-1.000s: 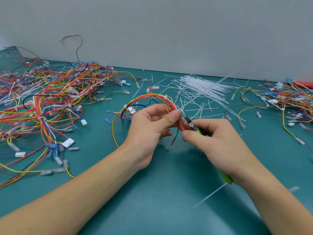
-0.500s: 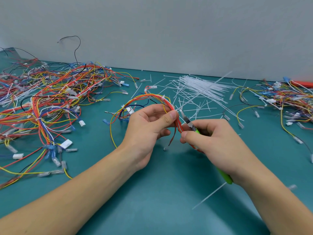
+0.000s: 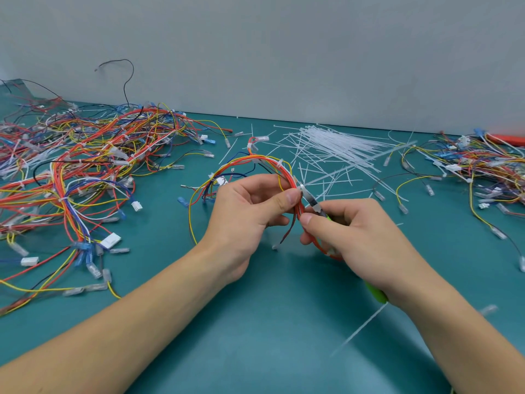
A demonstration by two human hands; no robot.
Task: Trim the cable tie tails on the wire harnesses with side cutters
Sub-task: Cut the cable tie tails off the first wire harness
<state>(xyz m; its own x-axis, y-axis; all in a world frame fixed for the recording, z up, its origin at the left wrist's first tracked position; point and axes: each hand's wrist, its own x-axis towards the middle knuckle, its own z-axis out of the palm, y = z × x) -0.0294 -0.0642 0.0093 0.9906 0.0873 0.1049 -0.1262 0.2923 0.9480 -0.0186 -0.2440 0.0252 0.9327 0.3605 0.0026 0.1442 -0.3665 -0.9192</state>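
My left hand pinches a looped wire harness of red, orange and yellow wires above the middle of the teal table. My right hand grips green-handled side cutters; the handle end shows below my palm. The cutter jaws sit against the harness just right of my left thumb. A long white cable tie tail sticks out up and to the right from that spot. My right thumb also presses the orange wires.
A big tangle of harnesses covers the left of the table. Loose white cable ties and cut tails lie behind my hands. More harnesses pile up at the right. One white tie lies near my right wrist.
Both hands and the harness stay almost where they were, shifting only slightly. The long tie tail now points lower to the right than before.
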